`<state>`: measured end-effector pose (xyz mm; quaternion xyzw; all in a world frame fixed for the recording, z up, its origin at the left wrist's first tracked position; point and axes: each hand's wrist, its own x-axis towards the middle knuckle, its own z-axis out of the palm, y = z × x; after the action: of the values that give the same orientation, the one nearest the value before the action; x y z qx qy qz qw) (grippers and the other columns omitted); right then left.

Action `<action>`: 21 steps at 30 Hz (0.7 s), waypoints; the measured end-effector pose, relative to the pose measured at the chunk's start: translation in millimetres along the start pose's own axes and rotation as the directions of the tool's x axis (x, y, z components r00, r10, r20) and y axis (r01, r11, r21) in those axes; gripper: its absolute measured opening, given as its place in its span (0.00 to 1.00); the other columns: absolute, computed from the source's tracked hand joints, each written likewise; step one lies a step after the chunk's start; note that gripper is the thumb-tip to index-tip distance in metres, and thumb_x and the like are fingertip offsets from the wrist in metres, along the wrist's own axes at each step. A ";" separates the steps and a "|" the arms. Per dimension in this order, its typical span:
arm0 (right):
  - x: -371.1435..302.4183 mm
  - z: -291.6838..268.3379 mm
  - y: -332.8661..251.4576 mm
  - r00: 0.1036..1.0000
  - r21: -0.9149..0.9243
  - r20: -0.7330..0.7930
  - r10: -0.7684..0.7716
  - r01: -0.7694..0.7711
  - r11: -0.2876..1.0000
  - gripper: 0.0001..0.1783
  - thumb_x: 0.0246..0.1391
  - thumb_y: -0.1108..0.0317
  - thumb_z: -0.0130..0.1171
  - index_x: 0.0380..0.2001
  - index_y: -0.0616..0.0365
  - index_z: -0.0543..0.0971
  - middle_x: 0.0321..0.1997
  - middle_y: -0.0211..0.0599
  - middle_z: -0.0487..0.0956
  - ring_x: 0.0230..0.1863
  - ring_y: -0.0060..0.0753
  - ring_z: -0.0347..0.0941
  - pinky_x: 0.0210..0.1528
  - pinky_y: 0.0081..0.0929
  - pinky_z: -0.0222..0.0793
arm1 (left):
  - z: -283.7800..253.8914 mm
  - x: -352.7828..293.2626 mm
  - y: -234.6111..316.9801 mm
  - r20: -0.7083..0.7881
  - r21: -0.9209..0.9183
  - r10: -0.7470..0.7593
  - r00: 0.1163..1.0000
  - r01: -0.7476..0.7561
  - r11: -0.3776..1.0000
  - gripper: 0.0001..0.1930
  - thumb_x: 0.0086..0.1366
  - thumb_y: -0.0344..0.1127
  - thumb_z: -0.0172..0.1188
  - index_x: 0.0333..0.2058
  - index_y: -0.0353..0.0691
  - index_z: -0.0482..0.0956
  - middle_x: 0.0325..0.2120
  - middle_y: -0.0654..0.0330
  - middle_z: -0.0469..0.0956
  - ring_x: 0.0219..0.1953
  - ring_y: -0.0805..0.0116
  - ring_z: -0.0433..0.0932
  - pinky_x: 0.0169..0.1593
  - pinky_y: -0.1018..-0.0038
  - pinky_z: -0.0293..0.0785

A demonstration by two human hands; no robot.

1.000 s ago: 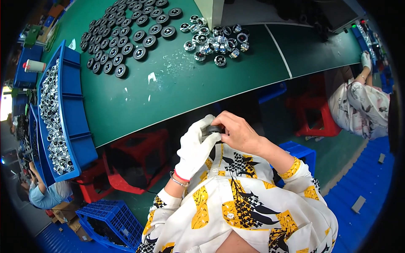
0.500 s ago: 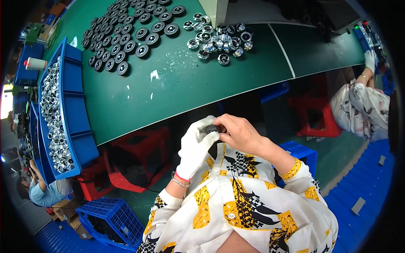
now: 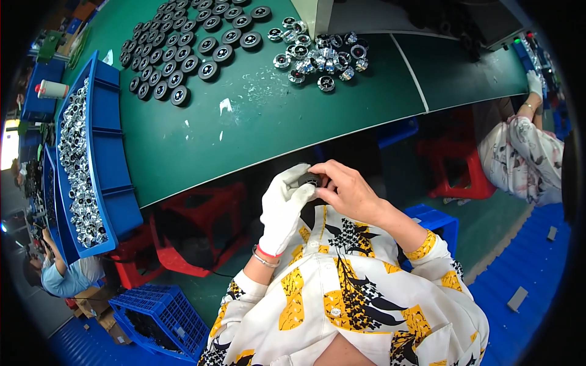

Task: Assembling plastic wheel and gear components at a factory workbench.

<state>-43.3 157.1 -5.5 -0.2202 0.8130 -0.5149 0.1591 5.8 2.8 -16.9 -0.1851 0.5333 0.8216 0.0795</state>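
Note:
My left hand (image 3: 282, 204), in a white glove, is closed around one side of a small black wheel (image 3: 310, 179) in front of my chest. My bare right hand (image 3: 349, 192) pinches the wheel's other side with thumb and fingertips. A bit of shiny rim shows on the wheel; the fingers cover much of it. Beyond the hands, on the green table (image 3: 201, 158), stand rows of finished-looking black wheels (image 3: 207, 71) with silvery centres. To their right lies a heap of loose chrome hubs (image 3: 326, 61).
A blue bin (image 3: 113, 158) full of chrome hubs stands at the table's left end, near a white bottle (image 3: 52, 89). Red stools (image 3: 198, 226) and blue crates (image 3: 162, 317) are below. A person's gloved hand (image 3: 535, 83) shows far right; another person (image 3: 70, 277) sits at left.
The wheel has tilted between my hands, so more of its face and rim shows. Both hands have shifted only slightly and keep their grip.

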 end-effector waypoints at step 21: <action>1.1 9.9 14.9 0.986 -0.153 -0.040 -0.160 0.152 0.976 0.21 0.38 0.74 0.66 0.37 0.62 0.70 0.29 0.41 0.74 0.28 0.41 0.74 0.29 0.31 0.72 | 3.8 1.8 1.0 -0.016 0.093 -0.017 1.000 0.019 0.996 0.19 0.58 0.23 0.57 0.50 0.28 0.70 0.41 0.55 0.76 0.39 0.72 0.77 0.43 0.76 0.78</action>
<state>-42.3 154.5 -23.2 -0.2813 0.8333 -0.4691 0.0801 3.0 5.7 -15.4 -0.1922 0.5699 0.7937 0.0913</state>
